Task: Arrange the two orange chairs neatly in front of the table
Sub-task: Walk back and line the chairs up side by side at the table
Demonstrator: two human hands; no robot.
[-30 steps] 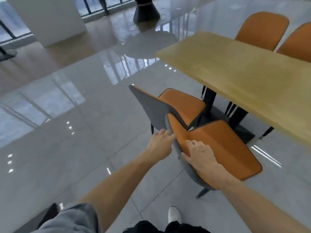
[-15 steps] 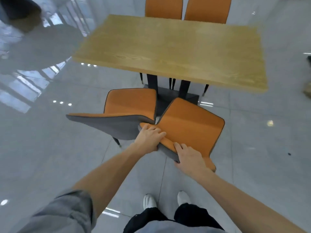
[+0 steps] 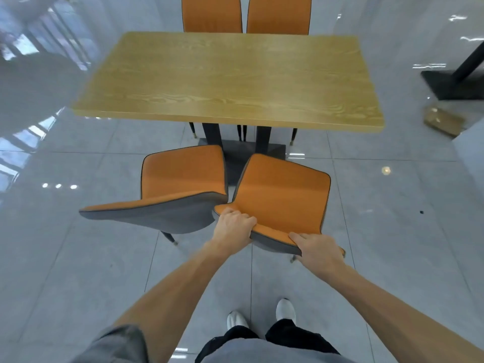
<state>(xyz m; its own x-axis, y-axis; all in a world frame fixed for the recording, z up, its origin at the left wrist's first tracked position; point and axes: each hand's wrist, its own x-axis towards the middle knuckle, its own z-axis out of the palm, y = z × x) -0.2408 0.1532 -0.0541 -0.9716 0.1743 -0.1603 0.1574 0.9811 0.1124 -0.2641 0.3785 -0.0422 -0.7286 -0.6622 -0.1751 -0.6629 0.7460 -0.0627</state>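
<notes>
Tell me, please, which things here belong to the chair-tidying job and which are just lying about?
Job: right-hand chair, held by left hand and right hand; left-hand chair; table.
Lying about: two far chairs, cardboard box, black stand.

Far chairs [image 3: 246,14] cut by top edge, seats behind table [image 3: 227,77].

- My left hand [image 3: 234,226] is bare, with no ring and no glove
- My right hand [image 3: 318,251] is bare too
- Both my arms are bare up to a short grey sleeve [image 3: 115,345] on my left arm
- My top [image 3: 264,352] is grey as well
- I have black trousers [image 3: 285,336] on
- My shoes [image 3: 286,309] are white with round toes
</notes>
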